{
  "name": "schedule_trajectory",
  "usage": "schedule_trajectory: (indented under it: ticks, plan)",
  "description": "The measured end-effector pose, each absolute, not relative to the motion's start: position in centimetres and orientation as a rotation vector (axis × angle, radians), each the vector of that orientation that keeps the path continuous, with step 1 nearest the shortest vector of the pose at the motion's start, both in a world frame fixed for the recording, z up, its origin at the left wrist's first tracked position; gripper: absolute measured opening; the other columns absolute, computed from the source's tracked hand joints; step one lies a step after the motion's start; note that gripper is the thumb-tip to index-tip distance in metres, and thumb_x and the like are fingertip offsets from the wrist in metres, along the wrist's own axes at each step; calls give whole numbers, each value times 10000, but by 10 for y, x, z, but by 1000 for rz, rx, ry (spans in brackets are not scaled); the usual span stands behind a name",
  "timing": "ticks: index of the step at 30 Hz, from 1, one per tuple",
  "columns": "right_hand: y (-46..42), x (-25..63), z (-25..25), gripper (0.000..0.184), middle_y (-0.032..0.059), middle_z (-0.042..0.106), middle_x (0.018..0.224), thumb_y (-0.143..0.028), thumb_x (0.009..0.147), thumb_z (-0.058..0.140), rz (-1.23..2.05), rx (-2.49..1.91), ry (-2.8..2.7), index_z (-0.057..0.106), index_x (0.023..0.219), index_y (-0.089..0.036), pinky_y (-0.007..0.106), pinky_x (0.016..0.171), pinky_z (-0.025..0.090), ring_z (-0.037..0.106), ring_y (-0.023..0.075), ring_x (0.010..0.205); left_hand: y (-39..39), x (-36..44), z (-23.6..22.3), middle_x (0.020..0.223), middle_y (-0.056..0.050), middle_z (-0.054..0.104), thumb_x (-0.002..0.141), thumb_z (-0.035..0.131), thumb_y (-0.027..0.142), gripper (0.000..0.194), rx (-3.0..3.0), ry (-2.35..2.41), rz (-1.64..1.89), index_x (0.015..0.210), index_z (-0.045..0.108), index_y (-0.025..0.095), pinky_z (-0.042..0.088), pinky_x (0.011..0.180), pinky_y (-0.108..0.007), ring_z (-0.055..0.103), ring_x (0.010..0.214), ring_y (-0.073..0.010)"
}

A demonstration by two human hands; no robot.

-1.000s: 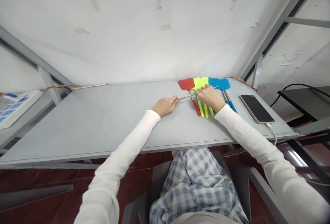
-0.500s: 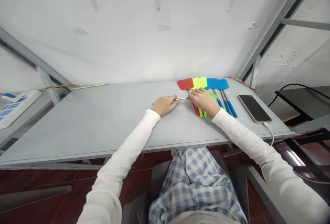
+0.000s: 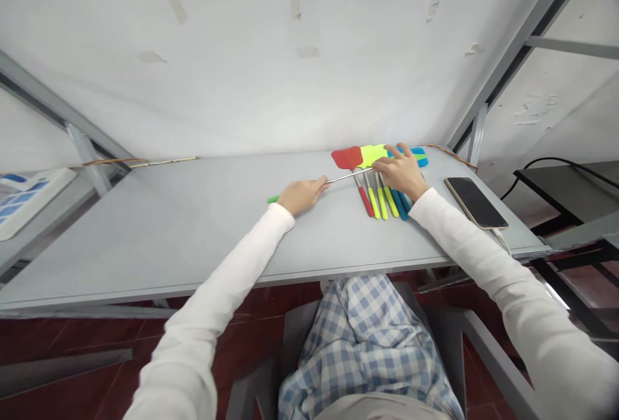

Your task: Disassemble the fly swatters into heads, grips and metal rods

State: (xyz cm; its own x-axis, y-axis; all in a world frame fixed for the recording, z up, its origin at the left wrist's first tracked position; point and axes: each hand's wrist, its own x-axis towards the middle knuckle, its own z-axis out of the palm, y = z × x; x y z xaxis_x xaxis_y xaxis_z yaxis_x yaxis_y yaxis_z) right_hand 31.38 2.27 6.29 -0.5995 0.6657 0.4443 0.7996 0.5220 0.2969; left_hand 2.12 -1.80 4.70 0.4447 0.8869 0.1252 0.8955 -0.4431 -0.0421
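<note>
My left hand point(image 3: 304, 196) is closed around the handle of a green fly swatter point(image 3: 273, 200), whose handle end sticks out past the palm. Its thin metal rod stretches between my two hands above the table. My right hand point(image 3: 400, 171) pinches the far part of that rod, with some fingers raised; part of the green head shows beyond the fingers. Behind and below my right hand lies a row of fly swatters: a red one point(image 3: 347, 158), several yellow ones point(image 3: 371, 155) and blue ones point(image 3: 397, 206). My right hand partly covers the blue ones.
A phone point(image 3: 476, 203) with a white charging cable lies on the grey table point(image 3: 193, 226), right of the swatters. A white wall stands behind. Metal frame bars rise at both sides. A white-and-blue object point(image 3: 29, 200) sits at the far left.
My hands have moved apart, the right one to the right and the left one slightly left. More of the metal rod now shows between them, and the yellow handles are uncovered.
</note>
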Motion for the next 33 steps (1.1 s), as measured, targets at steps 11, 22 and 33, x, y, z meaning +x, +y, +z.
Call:
schedule_trajectory:
  ticks: [11,22,33]
  plan:
    - [-1,262,64,442,121,706,817,-373,997,281,-570,-1453,-2534,661,961,-152,301,639,293,607,203,723,-30,29,62,972,-93,727,984,207,499,471,-2527,-1606,-177,1116,568,225,398,644,-284,675,807,-217]
    - [28,322,60,569,146,699,691,-354,991,228,-640,-1772,-2458,714,807,-122,268,554,226,614,191,614,-43,-28,55,791,-76,712,989,167,483,492,-2493,-1564,33,1022,584,225,352,560,-285,655,679,-220]
    - [23,329,85,379,167,664,907,-263,963,324,-947,-1578,-2285,661,895,-104,368,791,355,567,269,928,-42,-51,66,708,-3,670,936,329,552,418,-2500,-1798,-371,952,625,258,359,603,-252,606,638,-167]
